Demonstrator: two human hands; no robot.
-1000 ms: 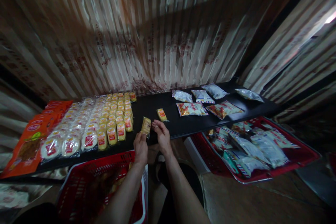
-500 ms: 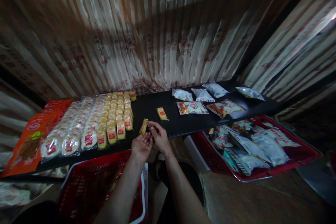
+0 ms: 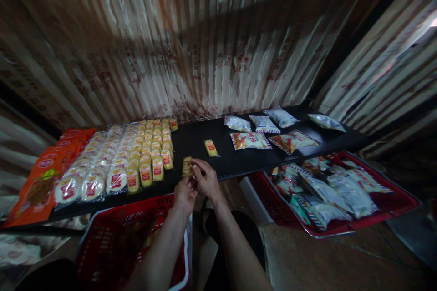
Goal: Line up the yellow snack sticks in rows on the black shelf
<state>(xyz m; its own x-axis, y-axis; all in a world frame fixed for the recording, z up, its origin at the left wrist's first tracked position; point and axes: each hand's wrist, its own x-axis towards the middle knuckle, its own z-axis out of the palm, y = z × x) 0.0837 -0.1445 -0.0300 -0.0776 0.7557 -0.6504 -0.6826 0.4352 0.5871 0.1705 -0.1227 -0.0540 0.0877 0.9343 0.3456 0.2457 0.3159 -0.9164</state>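
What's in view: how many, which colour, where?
Shelf: one, black, middle.
Orange packets: several, orange, shelf's left end.
Round packs: many, whitish, beside those.
Small packs: many, yellow, in rows beside.
Lone pack: one, yellow, apart on shelf.
Held pack: one, yellowish, centre.
Shelf bags: six, mostly white, shelf's right half.
Baskets: two, red, below shelf.
Heaped bags: many, mostly white, right basket.
Curtains: count unclear, striped beige, behind shelf.
Legs: partly hidden, dark, bottom.
Left grip: one, bare, beside held pack.
Right grip: one, bare, holding it.
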